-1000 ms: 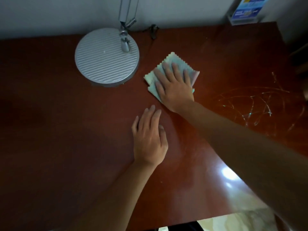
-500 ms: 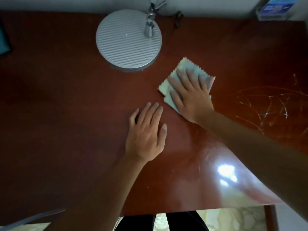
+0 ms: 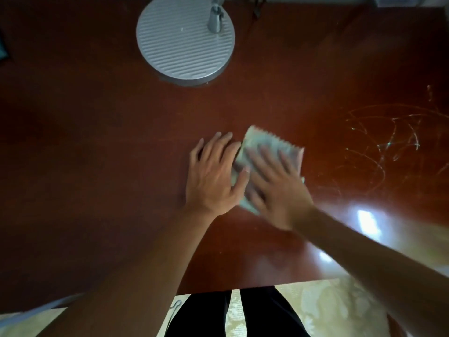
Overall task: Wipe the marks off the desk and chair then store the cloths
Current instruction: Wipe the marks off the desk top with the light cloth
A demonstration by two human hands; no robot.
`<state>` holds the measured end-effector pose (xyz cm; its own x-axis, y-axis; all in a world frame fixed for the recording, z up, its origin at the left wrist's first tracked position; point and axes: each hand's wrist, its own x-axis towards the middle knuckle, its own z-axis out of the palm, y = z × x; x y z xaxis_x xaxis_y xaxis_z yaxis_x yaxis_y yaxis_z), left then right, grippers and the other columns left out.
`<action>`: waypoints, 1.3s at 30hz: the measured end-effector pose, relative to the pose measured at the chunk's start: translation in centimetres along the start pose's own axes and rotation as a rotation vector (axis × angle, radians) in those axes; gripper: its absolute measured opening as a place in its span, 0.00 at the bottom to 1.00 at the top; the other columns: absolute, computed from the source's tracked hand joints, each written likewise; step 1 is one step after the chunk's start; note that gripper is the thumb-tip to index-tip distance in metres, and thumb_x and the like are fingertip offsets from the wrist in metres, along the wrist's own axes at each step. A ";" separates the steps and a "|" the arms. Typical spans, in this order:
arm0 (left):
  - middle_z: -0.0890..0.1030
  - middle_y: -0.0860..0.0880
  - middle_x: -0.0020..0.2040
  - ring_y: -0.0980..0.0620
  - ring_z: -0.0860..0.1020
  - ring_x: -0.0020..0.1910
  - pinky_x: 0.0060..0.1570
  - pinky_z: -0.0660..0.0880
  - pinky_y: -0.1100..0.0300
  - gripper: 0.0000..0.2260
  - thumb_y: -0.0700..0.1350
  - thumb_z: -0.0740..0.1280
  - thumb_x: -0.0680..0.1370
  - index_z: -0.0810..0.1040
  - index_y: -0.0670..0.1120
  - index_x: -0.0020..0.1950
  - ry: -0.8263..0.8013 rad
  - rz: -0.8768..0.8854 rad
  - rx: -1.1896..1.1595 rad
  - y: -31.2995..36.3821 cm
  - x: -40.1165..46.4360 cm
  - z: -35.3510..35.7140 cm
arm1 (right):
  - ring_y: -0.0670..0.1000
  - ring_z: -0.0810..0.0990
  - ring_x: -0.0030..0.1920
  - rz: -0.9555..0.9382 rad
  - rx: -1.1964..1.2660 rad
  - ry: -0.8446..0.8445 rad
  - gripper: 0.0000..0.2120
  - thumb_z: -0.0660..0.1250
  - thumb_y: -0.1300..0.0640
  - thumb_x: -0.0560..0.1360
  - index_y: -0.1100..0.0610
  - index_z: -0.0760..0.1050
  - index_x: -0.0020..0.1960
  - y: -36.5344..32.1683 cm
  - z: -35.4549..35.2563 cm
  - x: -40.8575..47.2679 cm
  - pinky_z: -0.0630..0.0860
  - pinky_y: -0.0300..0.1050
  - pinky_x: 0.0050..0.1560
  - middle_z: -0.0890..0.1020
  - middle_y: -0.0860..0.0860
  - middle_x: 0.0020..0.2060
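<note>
A pale folded cloth (image 3: 269, 142) with zigzag edges lies on the dark red desk (image 3: 97, 154) near its middle. My right hand (image 3: 277, 183) presses flat on the cloth with straight fingers and is blurred by motion. My left hand (image 3: 213, 173) rests flat on the desk just left of the cloth, its thumb touching the cloth's edge. Thin scribbled marks (image 3: 393, 147) cover the desk surface to the right of the cloth. No chair is in view.
A round ribbed grey lamp base (image 3: 184, 42) stands at the back of the desk. A dark object (image 3: 3, 49) shows at the far left edge. The desk's front edge (image 3: 243, 289) is near me, with my legs and pale floor below it.
My right hand has slid the cloth toward me, away from the lamp base, until it lies beside my left hand. The view has tilted down.
</note>
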<state>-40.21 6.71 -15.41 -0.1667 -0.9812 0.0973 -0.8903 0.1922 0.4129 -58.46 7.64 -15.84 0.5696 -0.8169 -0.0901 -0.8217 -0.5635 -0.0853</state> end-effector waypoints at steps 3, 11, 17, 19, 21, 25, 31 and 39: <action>0.74 0.47 0.71 0.47 0.68 0.74 0.75 0.59 0.45 0.23 0.57 0.57 0.79 0.74 0.46 0.69 0.024 -0.008 -0.007 0.2 -0.2 0.0 | 0.60 0.55 0.79 0.348 0.002 0.077 0.25 0.48 0.45 0.83 0.49 0.59 0.79 1.9 -0.9 3.2 0.53 0.64 0.76 0.60 0.55 0.79; 0.74 0.46 0.71 0.45 0.67 0.74 0.77 0.57 0.45 0.24 0.55 0.62 0.76 0.74 0.45 0.68 0.027 0.003 -0.017 0.3 -0.2 -0.1 | 0.57 0.48 0.80 -0.111 -0.002 -0.115 0.27 0.49 0.42 0.83 0.45 0.53 0.80 -8.3 0.5 -7.2 0.50 0.63 0.75 0.55 0.50 0.80; 0.72 0.45 0.73 0.44 0.66 0.75 0.77 0.57 0.44 0.25 0.54 0.59 0.77 0.73 0.45 0.71 0.014 0.012 0.026 0.1 -0.1 0.2 | 0.60 0.55 0.79 0.122 -0.007 0.003 0.25 0.48 0.44 0.83 0.48 0.60 0.79 3.2 -0.7 1.0 0.53 0.67 0.75 0.60 0.53 0.78; 0.71 0.44 0.73 0.43 0.66 0.75 0.77 0.57 0.43 0.26 0.54 0.60 0.76 0.72 0.45 0.72 0.031 0.022 0.056 0.5 0.0 0.4 | 0.59 0.51 0.80 0.254 -0.006 0.020 0.26 0.44 0.44 0.83 0.47 0.55 0.80 6.3 -1.5 2.3 0.51 0.65 0.76 0.56 0.52 0.80; 0.72 0.43 0.73 0.43 0.68 0.73 0.74 0.59 0.42 0.25 0.51 0.62 0.75 0.73 0.46 0.71 0.071 0.028 0.071 1.1 0.4 0.8 | 0.59 0.50 0.80 0.229 -0.032 0.042 0.26 0.43 0.44 0.83 0.48 0.54 0.80 5.4 -1.1 0.6 0.50 0.64 0.77 0.55 0.52 0.80; 0.75 0.45 0.70 0.44 0.72 0.71 0.69 0.62 0.42 0.20 0.44 0.64 0.74 0.78 0.45 0.66 0.166 0.083 0.110 3.9 1.7 2.1 | 0.58 0.50 0.80 0.055 0.023 -0.020 0.25 0.45 0.44 0.84 0.48 0.57 0.80 1.7 -0.3 -6.2 0.53 0.64 0.76 0.56 0.52 0.80; 0.74 0.45 0.71 0.45 0.70 0.73 0.68 0.63 0.44 0.20 0.46 0.58 0.78 0.75 0.45 0.69 0.087 0.035 0.077 9.6 5.6 4.1 | 0.59 0.52 0.79 0.116 0.026 -0.031 0.27 0.46 0.43 0.82 0.50 0.58 0.79 12.5 -2.0 1.1 0.50 0.64 0.77 0.59 0.53 0.79; 0.74 0.45 0.72 0.47 0.69 0.74 0.71 0.63 0.46 0.19 0.45 0.59 0.80 0.74 0.44 0.70 0.165 -0.081 -0.031 14.1 8.2 7.5 | 0.59 0.48 0.80 0.206 -0.032 -0.022 0.28 0.44 0.43 0.82 0.50 0.53 0.80 16.3 -2.5 0.9 0.47 0.63 0.77 0.54 0.54 0.80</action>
<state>-57.33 1.23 -15.60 -0.0212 -0.9777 0.2088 -0.8839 0.1159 0.4530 -71.41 -2.58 -14.86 0.3891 -0.9128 -0.1243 -0.9210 -0.3883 -0.0314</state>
